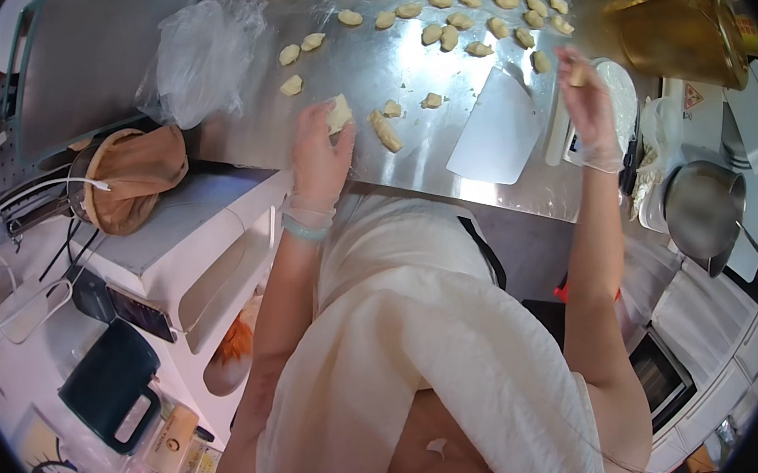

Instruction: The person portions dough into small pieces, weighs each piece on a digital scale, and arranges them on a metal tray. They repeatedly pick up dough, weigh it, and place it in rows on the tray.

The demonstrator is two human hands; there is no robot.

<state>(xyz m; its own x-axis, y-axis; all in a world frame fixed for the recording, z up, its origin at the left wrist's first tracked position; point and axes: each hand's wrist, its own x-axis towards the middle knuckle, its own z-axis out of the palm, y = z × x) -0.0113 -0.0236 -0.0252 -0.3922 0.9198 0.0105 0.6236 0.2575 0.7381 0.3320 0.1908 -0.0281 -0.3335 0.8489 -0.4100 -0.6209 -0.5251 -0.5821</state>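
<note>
My left hand point(322, 147), in a clear glove, holds a pale lump of dough point(339, 114) between thumb and fingers, over the front of the metal work surface point(407, 171). My right hand point(588, 100), also gloved, is raised above the kitchen scale point(573, 147) at the right, with a small dough piece point(578, 75) at its fingertips. Between the hands lie a longer dough strip point(385, 132), two small bits of dough and a flat white scraper point(498, 128). Several dough pieces point(449, 37) are spread over the back of the surface, some rounder ones close together at the top.
Crumpled clear plastic point(205, 64) lies at the back left, by a cloth-lined strainer point(136, 179). A gold-coloured container point(680, 38) stands at the right, above a metal bowl point(705, 209). A dark green jug point(112, 386) is at the lower left.
</note>
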